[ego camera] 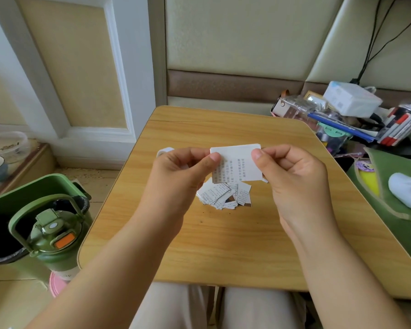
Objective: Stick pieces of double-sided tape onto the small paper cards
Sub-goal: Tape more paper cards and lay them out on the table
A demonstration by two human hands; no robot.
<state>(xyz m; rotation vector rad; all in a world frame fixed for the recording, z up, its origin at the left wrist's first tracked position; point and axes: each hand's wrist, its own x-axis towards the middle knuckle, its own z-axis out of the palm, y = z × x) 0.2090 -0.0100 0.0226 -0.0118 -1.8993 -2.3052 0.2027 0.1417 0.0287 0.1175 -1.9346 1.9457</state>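
White printed card (pixel 237 162) pinched between left hand (pixel 183 172) and right hand (pixel 292 174) (each grip closed on an edge).

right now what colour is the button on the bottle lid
Orange, on the green bottle lid button; head view.

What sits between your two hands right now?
In the head view, a printed paper card, pinched by the left hand and right hand at its edges. Below it, a pile of small cards lies on the table.
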